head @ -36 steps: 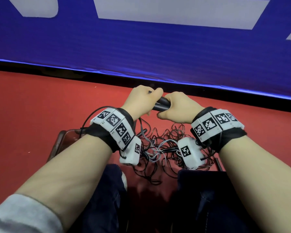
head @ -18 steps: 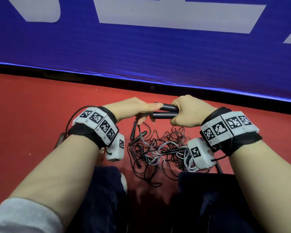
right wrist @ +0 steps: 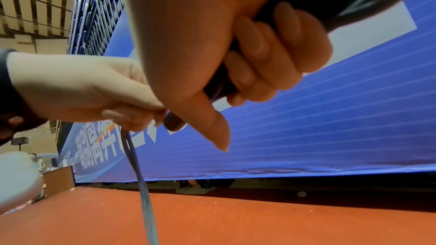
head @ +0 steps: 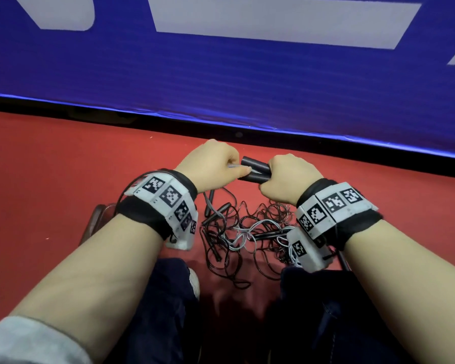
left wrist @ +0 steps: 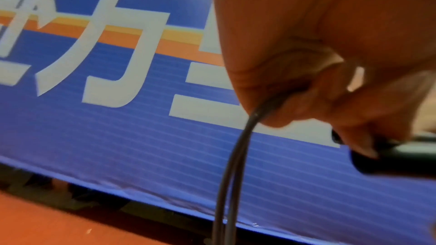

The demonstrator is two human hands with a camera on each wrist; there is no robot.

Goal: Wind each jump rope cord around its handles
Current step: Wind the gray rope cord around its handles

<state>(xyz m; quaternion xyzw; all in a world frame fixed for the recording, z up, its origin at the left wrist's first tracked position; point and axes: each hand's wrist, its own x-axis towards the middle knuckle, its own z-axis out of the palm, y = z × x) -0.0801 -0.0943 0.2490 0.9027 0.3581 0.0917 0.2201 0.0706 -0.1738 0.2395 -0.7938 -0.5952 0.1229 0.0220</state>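
The right hand (head: 290, 177) is wrapped around a pair of black handles (head: 254, 169) held side by side, their free ends sticking out leftward toward the left hand (head: 212, 164). In the right wrist view the right fingers (right wrist: 271, 47) curl fully round the handles, with the thumb stretched out along them. The left hand sits just beside the handle ends, fingers curled, pinching a grey cord (left wrist: 232, 165) between thumb and forefinger; the left wrist view shows the cord doubled, two strands running down out of the grip side by side. Both hands hover above the red floor (head: 50, 179), close together and nearly touching at the handles. Below and between the wrists lies a loose tangle of ropes (head: 237, 232), black and pale grey cords heaped over one another with a few more slim black handles mixed in; which cord belongs to which handle cannot be told. The tangle rests on the floor just ahead of the person's dark-trousered knees (head: 168, 298). A blue banner (head: 221, 74) with white lettering stands behind.
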